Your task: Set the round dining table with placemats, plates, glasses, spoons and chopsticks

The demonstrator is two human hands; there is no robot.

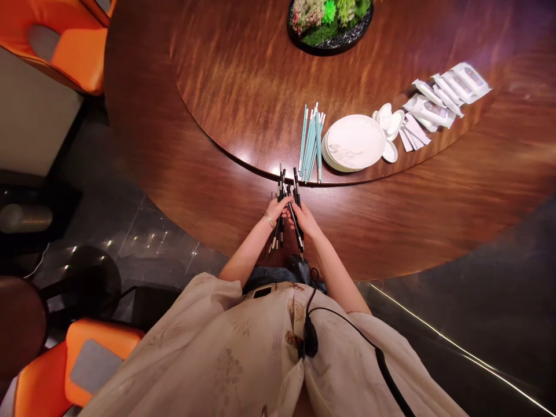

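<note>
My left hand (278, 208), with a bracelet at the wrist, is closed around a bunch of black chopsticks (276, 236) with silvery bands. Close beside it, my right hand (304, 219) grips another bunch of black chopsticks (297, 179). The fingers of both hands nearly meet, and the two bunches lean toward each other over the table's near edge. Just beyond my hands, a loose heap of thin teal-and-white paper-wrapped sticks (311, 145) lies on the turntable. To its right stands a stack of white plates (355, 142).
Small white dishes and spoons (388, 124), white paper slips (413, 133) and several white packets (447, 95) line the turntable (243, 116). A planted tray (330, 43) sits farther back. Orange chairs (82, 55) stand at the left.
</note>
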